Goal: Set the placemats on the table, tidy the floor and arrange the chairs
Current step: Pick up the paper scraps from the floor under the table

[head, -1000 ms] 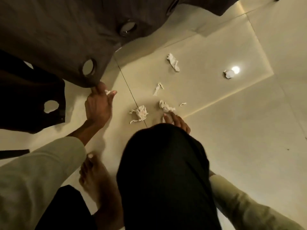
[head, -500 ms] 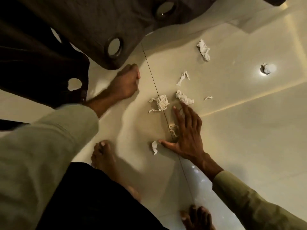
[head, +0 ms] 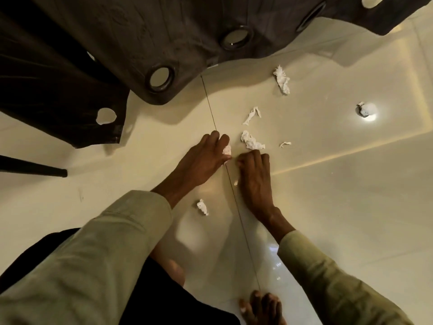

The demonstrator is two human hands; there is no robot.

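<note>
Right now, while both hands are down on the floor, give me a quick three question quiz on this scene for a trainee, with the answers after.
1. True or false: the left hand is holding a crumpled tissue.
2. Multiple choice: where does the small tissue scrap nearest the person lie? A) between the two forearms, B) on the dark chair seat, C) beside the ceiling light's reflection.
3. Fill in: the floor is made of glossy ____ with a thin dark joint line running between the hands.

Key
1. True: white tissue shows under its curled fingers.
2. A.
3. Tiles. The right hand lies just right of that line, its fingers curled just below another tissue wad.
</note>
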